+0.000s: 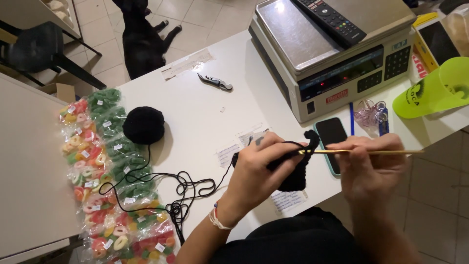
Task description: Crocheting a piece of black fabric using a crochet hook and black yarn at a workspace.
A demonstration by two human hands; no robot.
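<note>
My left hand (256,168) pinches a small black crocheted piece (295,177), with black yarn looped over its fingers. My right hand (369,164) grips a thin golden crochet hook (386,152) held level, its tip pushed into the top of the black piece. From my left hand a loose black strand (183,188) runs in tangled loops across the white table (205,112) to a black yarn ball (143,125) at the left.
Several clear bags of coloured gummy sweets (105,181) line the table's left edge. A grey shop scale (332,54) with a remote control (332,19) stands at the back. A phone (331,134), a yellow-green cup (437,90), a folding knife (216,82) and paper slips lie around. A black dog (141,41) is on the floor.
</note>
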